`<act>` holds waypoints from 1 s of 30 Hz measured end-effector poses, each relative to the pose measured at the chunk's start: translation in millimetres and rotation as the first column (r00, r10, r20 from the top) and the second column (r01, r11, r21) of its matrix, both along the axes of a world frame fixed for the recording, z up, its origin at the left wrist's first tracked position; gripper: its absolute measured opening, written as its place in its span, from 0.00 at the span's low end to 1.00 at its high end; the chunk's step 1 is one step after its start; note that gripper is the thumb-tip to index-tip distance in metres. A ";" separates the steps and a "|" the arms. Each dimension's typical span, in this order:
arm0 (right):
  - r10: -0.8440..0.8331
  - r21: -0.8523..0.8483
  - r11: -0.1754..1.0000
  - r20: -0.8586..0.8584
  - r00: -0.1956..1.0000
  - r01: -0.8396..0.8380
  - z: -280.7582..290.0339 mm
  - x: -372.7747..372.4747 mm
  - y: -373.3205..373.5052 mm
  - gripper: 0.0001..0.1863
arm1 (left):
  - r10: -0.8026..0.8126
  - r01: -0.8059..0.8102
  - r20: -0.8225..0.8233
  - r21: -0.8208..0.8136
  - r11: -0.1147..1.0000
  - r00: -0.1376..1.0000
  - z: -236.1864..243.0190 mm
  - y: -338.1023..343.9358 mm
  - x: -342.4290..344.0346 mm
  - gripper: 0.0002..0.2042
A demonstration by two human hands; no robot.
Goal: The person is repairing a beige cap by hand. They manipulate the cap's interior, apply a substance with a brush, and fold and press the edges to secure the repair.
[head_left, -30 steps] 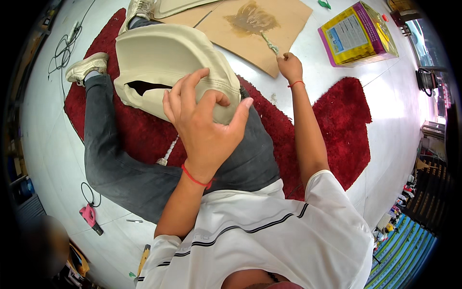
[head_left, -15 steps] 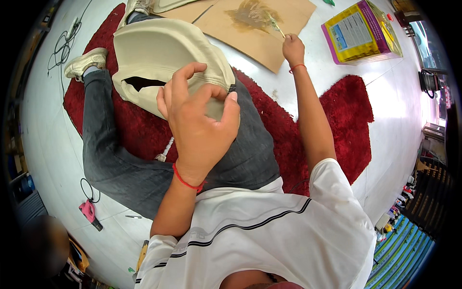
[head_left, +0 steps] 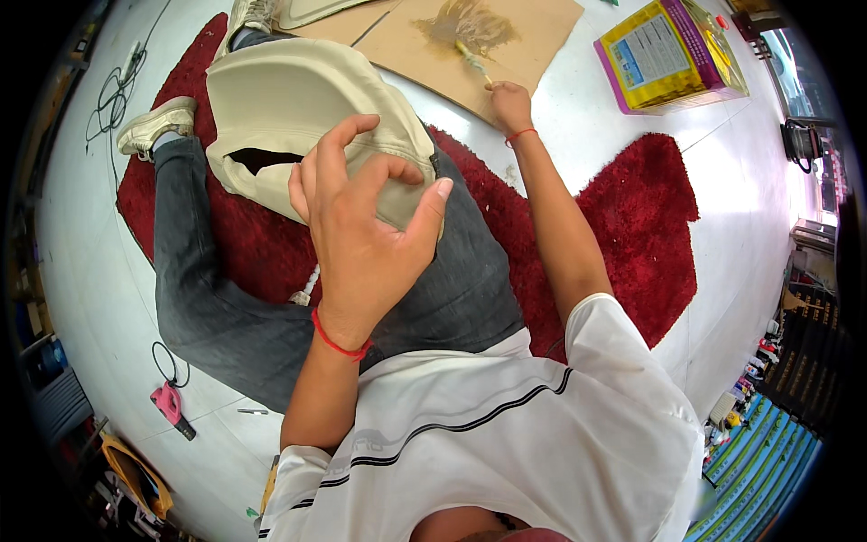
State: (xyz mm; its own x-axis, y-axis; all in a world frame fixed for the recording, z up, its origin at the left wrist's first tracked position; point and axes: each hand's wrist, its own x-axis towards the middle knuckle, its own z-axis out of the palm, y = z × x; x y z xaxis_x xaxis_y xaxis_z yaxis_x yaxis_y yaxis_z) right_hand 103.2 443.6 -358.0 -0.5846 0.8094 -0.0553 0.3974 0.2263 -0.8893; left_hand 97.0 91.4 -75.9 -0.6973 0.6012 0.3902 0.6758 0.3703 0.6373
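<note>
Tan board [head_left: 545,36], brush [head_left: 474,63] in R hand [head_left: 513,107], axis diag., tip up-L

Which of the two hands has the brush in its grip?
The right hand, closed around the thin end of the brush. The left hand shows no brush; it is curled open above the beige piece.

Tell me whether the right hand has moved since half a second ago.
Yes: judged against the yellow-and-purple tin, the right hand has moved left and somewhat nearer the person.
</note>
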 end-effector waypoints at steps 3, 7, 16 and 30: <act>-0.226 -0.657 0.747 -0.390 0.893 -0.098 66.2 0.1 -26.1 0.18 | 0.057 -0.057 -0.007 -0.022 0.998 0.998 -7.6 -3.0 2.4 0.08; -0.165 -0.633 0.750 -0.461 0.872 -0.193 96.6 13.6 -22.5 0.11 | 0.045 -0.044 -0.024 0.033 0.998 0.999 -12.2 2.7 1.2 0.09; -0.045 -0.585 0.798 -0.298 0.953 -0.145 100.3 12.4 -34.8 0.12 | 0.049 -0.049 0.001 0.047 0.998 0.999 -13.6 -2.1 1.7 0.10; 0.110 -0.228 0.928 -0.588 0.801 -0.295 285.3 72.1 -56.0 0.18 | 0.043 -0.044 0.034 0.019 0.999 0.999 -9.0 2.9 0.5 0.05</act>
